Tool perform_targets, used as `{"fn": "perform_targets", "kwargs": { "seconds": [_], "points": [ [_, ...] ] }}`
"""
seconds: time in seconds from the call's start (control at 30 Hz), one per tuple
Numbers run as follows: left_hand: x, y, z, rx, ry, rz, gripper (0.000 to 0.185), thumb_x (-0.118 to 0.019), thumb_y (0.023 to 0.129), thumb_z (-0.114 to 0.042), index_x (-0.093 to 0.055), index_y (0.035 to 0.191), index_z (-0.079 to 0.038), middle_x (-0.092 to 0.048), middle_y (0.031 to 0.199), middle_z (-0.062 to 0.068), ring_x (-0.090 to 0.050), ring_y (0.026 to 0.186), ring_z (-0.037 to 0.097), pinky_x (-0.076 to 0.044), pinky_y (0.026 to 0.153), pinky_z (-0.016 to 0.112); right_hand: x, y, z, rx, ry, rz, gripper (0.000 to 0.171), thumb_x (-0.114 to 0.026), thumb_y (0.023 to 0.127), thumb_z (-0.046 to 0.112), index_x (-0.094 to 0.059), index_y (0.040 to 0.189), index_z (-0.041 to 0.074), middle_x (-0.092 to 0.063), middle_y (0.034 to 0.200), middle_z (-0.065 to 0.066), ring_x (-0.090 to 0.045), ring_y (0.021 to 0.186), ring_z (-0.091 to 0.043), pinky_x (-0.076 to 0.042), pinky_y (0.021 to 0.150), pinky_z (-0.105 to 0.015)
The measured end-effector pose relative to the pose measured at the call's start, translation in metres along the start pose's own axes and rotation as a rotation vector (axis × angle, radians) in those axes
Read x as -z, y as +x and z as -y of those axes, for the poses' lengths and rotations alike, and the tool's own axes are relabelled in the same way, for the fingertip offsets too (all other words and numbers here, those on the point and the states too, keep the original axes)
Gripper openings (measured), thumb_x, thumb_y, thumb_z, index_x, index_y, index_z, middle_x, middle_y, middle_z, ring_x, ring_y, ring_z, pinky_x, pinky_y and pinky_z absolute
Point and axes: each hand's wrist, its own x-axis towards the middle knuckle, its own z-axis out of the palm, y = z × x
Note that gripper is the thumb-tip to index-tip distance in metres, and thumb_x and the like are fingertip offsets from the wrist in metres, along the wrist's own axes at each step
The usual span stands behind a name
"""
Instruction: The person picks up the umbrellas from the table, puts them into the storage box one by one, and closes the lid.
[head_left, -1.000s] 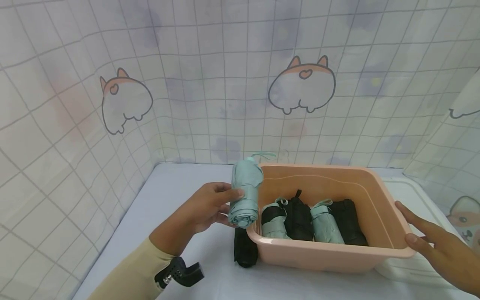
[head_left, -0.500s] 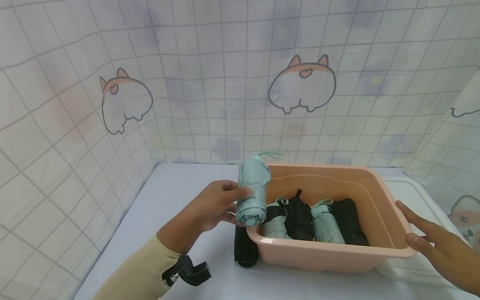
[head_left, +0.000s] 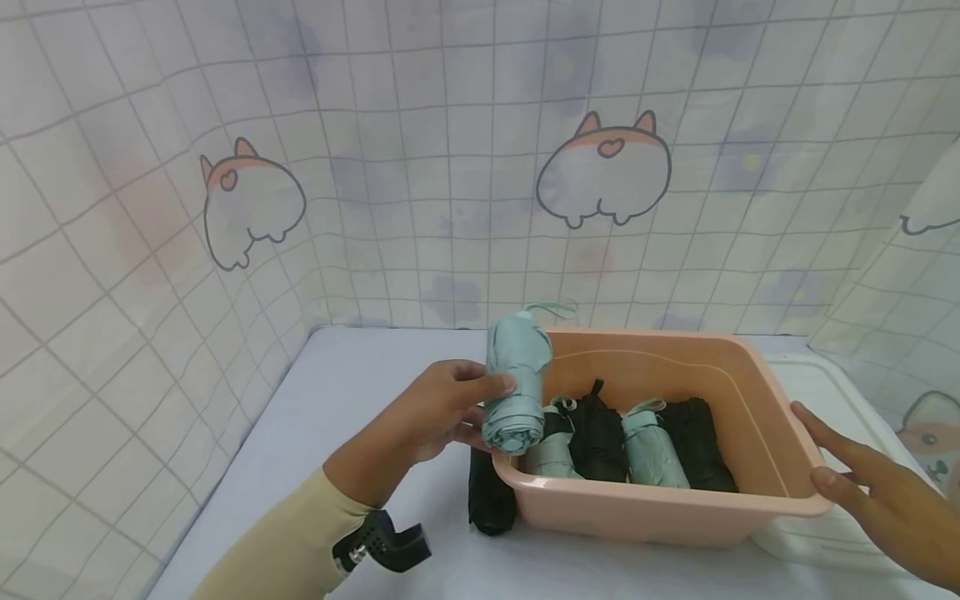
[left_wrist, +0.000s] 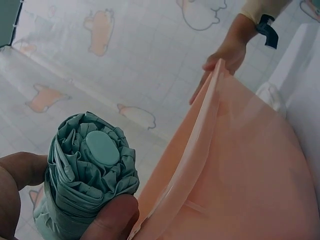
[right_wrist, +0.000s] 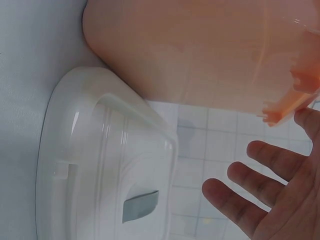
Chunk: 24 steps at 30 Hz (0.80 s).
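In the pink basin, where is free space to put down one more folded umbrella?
The pink basin is bare along its far wall and in the right part, beside the black umbrella. The near left is crowded: four folded umbrellas lie side by side. The left hand holds the mint umbrella there.

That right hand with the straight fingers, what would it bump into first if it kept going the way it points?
Most likely the pink tub: the right hand points its straight fingers at the tub's right rim, touching or nearly touching it, though depth is hard to judge.
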Motion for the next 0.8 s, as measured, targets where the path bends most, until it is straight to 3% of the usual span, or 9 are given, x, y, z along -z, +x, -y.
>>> {"fn": "perform_targets", "kwargs": {
  "seconds": [0.1, 0.3, 0.43, 0.63, 0.8],
  "points": [
    [-0.002, 0.000, -0.001, -0.001, 0.011, 0.001, 0.074, -0.077, 0.092, -0.036, -0.044, 0.145, 0.003, -0.063, 0.120, 0.019, -0.072, 0.094, 0.033, -0.062, 0.073, 0.046, 0.000, -0.001, -0.001, 0.007, -0.002, -0.008, 0.072, -0.038, 0.111, 0.043, 0.004, 0.164, 0.021, -0.030, 0.147, -0.047, -0.067, 0.091, -0.040, -0.052, 0.058, -0.064],
    [-0.003, -0.003, -0.003, 0.010, 0.007, 0.003, 0.052, -0.073, 0.096, -0.025, -0.053, 0.137, -0.001, -0.065, 0.114, 0.021, -0.072, 0.088, 0.031, -0.062, 0.071, 0.045, 0.000, 0.000, -0.001, -0.004, -0.001, -0.002, 0.072, -0.037, 0.111, 0.044, 0.005, 0.164, 0.021, -0.030, 0.147, -0.048, -0.067, 0.091, -0.039, -0.052, 0.059, -0.065],
    [-0.001, -0.004, -0.003, 0.004, 0.019, -0.013, 0.050, -0.072, 0.096, -0.024, -0.054, 0.138, -0.005, -0.065, 0.113, 0.022, -0.072, 0.086, 0.031, -0.062, 0.070, 0.045, 0.000, 0.000, -0.001, 0.002, -0.008, -0.008, 0.072, -0.037, 0.111, 0.044, 0.005, 0.164, 0.020, -0.030, 0.146, -0.048, -0.067, 0.090, -0.039, -0.052, 0.059, -0.067],
    [0.006, -0.003, 0.005, 0.012, 0.042, -0.075, 0.047, -0.071, 0.096, -0.024, -0.055, 0.137, -0.009, -0.068, 0.109, 0.018, -0.073, 0.085, 0.032, -0.063, 0.069, 0.046, -0.001, 0.000, -0.001, 0.001, -0.007, -0.012, 0.071, -0.037, 0.111, 0.044, 0.004, 0.164, 0.020, -0.029, 0.147, -0.048, -0.067, 0.090, -0.042, -0.052, 0.059, -0.067],
    [0.016, -0.001, 0.014, 0.015, 0.061, -0.126, 0.047, -0.073, 0.095, -0.026, -0.057, 0.136, -0.011, -0.066, 0.116, 0.015, -0.072, 0.090, 0.034, -0.063, 0.069, 0.044, -0.002, 0.001, -0.002, -0.003, 0.004, -0.014, 0.071, -0.037, 0.111, 0.044, 0.003, 0.164, 0.019, -0.027, 0.148, -0.048, -0.066, 0.093, -0.048, -0.051, 0.061, -0.070]
  ]
}}
